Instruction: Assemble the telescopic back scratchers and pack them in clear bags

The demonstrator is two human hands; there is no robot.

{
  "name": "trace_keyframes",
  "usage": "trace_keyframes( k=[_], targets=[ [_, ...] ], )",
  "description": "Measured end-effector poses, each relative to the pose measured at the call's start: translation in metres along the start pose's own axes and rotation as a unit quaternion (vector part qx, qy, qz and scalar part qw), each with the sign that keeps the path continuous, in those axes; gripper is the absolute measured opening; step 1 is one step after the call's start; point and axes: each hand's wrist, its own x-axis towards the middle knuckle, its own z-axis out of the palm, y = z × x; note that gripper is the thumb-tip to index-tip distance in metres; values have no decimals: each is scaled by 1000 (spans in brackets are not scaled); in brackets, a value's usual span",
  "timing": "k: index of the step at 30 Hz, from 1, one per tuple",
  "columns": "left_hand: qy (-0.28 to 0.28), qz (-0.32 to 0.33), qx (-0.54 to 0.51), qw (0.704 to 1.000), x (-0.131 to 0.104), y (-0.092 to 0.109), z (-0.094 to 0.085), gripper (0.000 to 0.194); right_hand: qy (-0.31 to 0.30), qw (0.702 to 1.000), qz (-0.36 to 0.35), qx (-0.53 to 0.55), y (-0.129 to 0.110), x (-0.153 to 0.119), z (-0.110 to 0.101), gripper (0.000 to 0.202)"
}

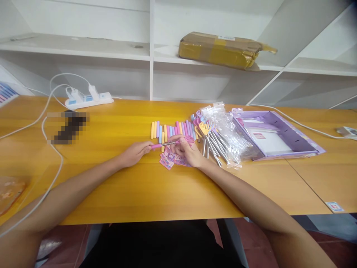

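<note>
Between my hands is a back scratcher with a metal rod (168,143), a pink grip and a pink claw-shaped head (189,140). My left hand (135,153) is closed round the pink grip. At the other end, my right hand (187,149) pinches the rod close to the head. Behind them lies a row of pastel handles (166,130) in yellow, pink, purple and blue. Printed pink cards (166,162) are spread beneath my right hand, which partly covers them. Right of it is a heap of metal rods (213,143) with coloured claw heads.
Clear plastic bags (231,137) lie against a purple box (295,153) on the right. A white power strip (89,99) and loose cables (60,160) are on the left, near a blurred dark object (69,128). A taped carton (217,50) rests on the shelf.
</note>
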Motion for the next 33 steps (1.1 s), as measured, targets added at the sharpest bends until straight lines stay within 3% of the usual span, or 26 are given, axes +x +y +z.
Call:
trace_keyframes(
  k=[15,19,23,27,30,33],
  targets=[
    [-5,-5,-9,1000,0,2,-1,39,0,1000,-9,-16,-2,-1,9,57],
    [-4,-10,-42,999,0,5,0,39,25,995,-19,-93,-11,2,4,56],
    [5,-22,-32,999,-1,9,-3,40,38,974,-86,-208,-32,8,-16,35],
    [-14,-24,133,991,-6,22,-6,38,-30,920,-158,-357,-55,1,-29,21],
    [-34,-14,276,960,-12,40,1,40,-75,828,-209,-514,-65,-16,-20,26],
    [-49,9,342,938,-20,61,13,41,-85,746,-239,-616,-69,-35,-2,27]
  ],
)
